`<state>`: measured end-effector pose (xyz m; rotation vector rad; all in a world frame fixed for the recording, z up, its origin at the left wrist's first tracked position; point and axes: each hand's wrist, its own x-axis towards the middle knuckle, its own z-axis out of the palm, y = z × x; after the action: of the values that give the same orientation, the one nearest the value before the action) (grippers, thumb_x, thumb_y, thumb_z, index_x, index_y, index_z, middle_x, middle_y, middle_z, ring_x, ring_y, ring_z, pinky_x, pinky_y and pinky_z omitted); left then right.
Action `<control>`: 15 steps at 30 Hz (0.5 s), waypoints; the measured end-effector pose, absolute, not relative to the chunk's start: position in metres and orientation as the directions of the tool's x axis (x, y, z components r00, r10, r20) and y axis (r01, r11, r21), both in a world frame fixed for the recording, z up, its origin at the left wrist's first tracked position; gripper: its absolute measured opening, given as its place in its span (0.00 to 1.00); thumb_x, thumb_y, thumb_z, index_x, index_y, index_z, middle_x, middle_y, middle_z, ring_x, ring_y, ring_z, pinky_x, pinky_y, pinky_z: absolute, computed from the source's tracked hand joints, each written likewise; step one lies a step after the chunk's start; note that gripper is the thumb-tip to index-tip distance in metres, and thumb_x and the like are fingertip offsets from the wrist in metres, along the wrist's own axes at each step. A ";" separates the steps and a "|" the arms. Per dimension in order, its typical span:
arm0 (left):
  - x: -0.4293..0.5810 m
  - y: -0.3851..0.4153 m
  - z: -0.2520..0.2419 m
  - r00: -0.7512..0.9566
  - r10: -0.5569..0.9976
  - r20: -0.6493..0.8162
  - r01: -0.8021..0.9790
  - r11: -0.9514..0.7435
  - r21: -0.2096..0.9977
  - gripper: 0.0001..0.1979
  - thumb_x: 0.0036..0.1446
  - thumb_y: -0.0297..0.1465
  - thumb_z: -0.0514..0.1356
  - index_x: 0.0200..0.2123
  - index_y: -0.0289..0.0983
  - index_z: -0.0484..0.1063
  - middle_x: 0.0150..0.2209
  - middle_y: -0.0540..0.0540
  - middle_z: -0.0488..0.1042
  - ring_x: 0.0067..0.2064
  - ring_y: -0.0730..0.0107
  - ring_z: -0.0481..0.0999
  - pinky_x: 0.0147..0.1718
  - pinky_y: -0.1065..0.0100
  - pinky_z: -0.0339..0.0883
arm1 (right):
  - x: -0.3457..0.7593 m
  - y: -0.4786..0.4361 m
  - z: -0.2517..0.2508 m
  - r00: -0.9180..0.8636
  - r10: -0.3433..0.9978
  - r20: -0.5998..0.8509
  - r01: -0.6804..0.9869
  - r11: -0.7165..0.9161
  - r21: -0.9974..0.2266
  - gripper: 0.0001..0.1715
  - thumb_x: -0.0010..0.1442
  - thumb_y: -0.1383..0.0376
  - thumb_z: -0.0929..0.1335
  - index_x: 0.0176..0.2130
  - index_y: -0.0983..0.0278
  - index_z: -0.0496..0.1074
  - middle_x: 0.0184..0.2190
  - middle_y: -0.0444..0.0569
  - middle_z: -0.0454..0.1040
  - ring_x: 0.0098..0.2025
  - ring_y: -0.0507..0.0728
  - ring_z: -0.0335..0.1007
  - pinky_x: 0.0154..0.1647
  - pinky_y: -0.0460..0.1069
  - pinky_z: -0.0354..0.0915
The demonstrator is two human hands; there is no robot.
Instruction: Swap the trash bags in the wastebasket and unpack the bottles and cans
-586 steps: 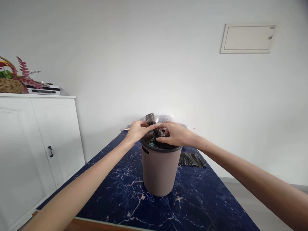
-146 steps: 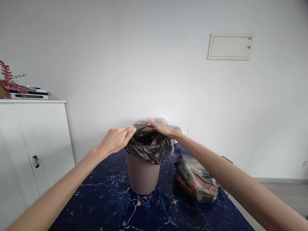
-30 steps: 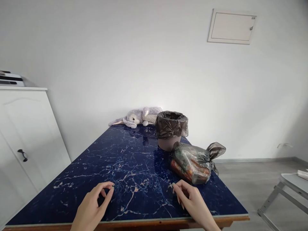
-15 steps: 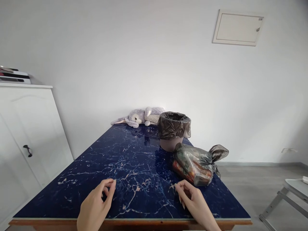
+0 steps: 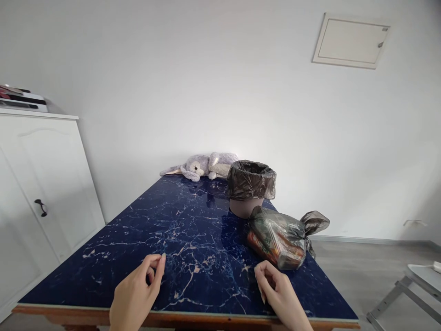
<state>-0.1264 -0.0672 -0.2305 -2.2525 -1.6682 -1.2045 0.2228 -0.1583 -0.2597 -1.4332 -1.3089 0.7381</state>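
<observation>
My left hand [image 5: 137, 290] is at the near left part of the blue marbled table [image 5: 193, 239], thumb and index finger pinched together with nothing between them. Opposite it, my right hand [image 5: 279, 288] has its fingers curled and closed, and no object shows in them. Just beyond the right hand lies a knotted dark see-through plastic bag [image 5: 275, 236] with reddish and green contents. Behind that bag stands a trash bin [image 5: 244, 208], its rim covered by a black bin liner [image 5: 246, 184]. Neither hand touches the bag or the bin.
A plush rabbit [image 5: 198, 166] lies at the table's far end by the wall. On the left is a white cabinet [image 5: 51, 156] with items on top. A grey folding stool or stand [image 5: 403, 289] is at the lower right. A panel door [image 5: 351, 40] is on the wall.
The camera view has shifted slightly. My right hand sits a little farther right, with its fingers still curled. The bag, bin and plush rabbit stay in place on the table.
</observation>
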 end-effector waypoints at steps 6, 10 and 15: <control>-0.127 -0.067 -0.230 0.103 0.773 0.626 0.843 -0.402 0.358 0.23 0.70 0.52 0.50 0.40 0.42 0.74 0.23 0.52 0.74 0.21 0.72 0.74 0.21 0.74 0.58 | 0.223 -0.159 -0.257 0.220 0.955 0.201 0.330 0.121 -0.936 0.32 0.69 0.36 0.63 0.32 0.59 0.66 0.19 0.39 0.64 0.22 0.54 0.65 0.27 0.47 0.60; -0.126 -0.067 -0.226 0.085 0.779 0.621 0.850 -0.382 0.363 0.23 0.69 0.52 0.50 0.39 0.42 0.74 0.22 0.52 0.74 0.21 0.70 0.75 0.21 0.74 0.57 | 0.223 -0.158 -0.256 0.225 0.952 0.206 0.316 0.129 -0.940 0.33 0.68 0.35 0.63 0.31 0.59 0.66 0.18 0.40 0.64 0.21 0.54 0.64 0.26 0.48 0.60; -0.125 -0.068 -0.224 0.077 0.793 0.604 0.850 -0.368 0.376 0.21 0.69 0.52 0.51 0.39 0.43 0.74 0.23 0.52 0.75 0.22 0.70 0.76 0.21 0.75 0.58 | 0.223 -0.158 -0.255 0.211 0.955 0.210 0.300 0.141 -0.943 0.32 0.68 0.35 0.63 0.32 0.58 0.65 0.18 0.39 0.63 0.21 0.54 0.63 0.26 0.48 0.60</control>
<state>-0.1255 -0.0681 -0.2241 -2.2495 -1.7213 -1.1778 0.2232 -0.1581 -0.2547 -1.3784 -1.3041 0.7486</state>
